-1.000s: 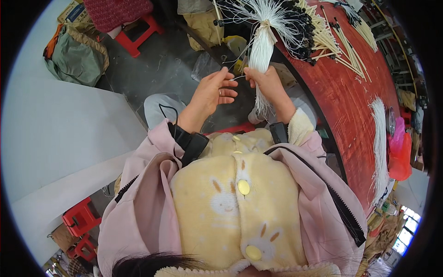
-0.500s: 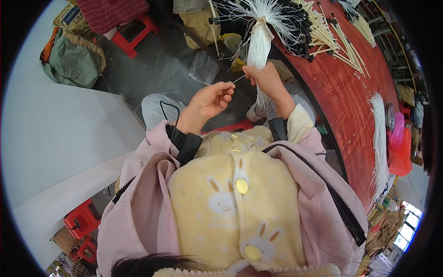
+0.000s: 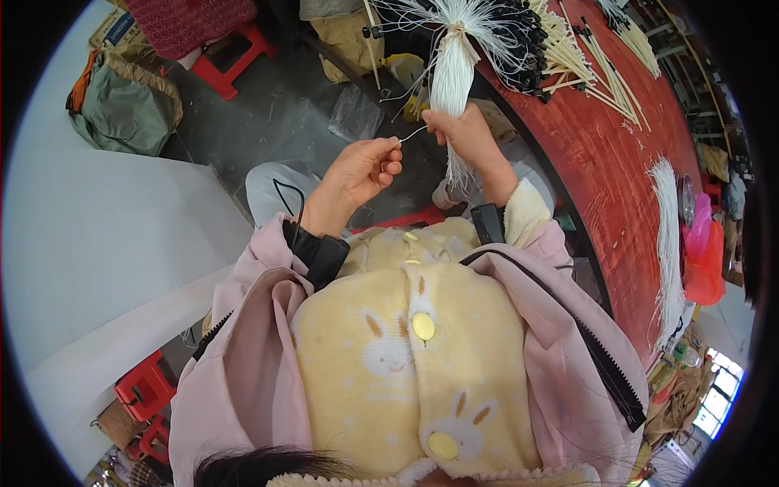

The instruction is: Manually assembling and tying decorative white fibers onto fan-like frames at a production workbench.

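Left hand (image 3: pixel 361 172): pinched, thumb against forefinger, on one white strand (image 3: pixel 414 134).
Strand line: slightly bowed between my hands, probably drawn aside so it stays clear of the others.
Right hand (image 3: pixel 466 136): closed around the lower part of the white bundle (image 3: pixel 452 81), presumably steadying it.
Bundle: beside the table's edge, tied below its fanned top, likely against tangling.
Red table (image 3: pixel 596 178): black-ended sticks (image 3: pixel 573 53) near that fan, perhaps for easy reach; another white bunch (image 3: pixel 668 252) farther right.
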The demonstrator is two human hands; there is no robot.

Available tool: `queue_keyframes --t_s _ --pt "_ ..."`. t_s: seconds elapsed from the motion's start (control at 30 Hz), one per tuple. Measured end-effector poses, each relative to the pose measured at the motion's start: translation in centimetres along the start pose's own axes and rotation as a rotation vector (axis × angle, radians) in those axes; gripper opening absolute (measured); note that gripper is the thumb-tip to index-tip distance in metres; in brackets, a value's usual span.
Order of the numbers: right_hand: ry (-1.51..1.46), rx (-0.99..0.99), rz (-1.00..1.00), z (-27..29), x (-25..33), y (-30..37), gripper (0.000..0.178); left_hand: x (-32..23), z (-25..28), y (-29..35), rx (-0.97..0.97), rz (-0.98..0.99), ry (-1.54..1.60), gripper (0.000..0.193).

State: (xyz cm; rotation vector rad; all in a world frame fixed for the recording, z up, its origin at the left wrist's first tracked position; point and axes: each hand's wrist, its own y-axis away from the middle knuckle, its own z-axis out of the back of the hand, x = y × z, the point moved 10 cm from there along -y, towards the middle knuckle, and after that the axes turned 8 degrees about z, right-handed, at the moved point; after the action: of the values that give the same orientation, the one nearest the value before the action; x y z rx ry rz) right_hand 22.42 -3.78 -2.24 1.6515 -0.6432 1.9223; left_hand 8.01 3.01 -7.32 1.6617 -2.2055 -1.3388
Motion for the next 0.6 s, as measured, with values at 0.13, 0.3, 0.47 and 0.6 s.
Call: queue_keyframes --t_s 0.13,0.3,0.47,0.6 --pt "-0.011 -0.007 0.004 0.0 -0.2 0.1 0.02 0.2 -0.6 0.2 0.023 0.008 0.039 0.012" --pt "0.0 0.006 0.006 0.1 0.8 0.1 0.02 0.0 -1.1 0.4 0.058 0.01 0.042 0.012" --pt "-0.003 -0.016 0.008 0.3 0.5 0.0 0.02 0.0 -1.1 -0.2 0.147 0.045 0.096 0.011" --pt "0.01 0.001 0.02 0.2 -0.2 -0.3 0.02 -1.5 0.9 -2.3 -0.067 -0.117 -0.27 0.011"
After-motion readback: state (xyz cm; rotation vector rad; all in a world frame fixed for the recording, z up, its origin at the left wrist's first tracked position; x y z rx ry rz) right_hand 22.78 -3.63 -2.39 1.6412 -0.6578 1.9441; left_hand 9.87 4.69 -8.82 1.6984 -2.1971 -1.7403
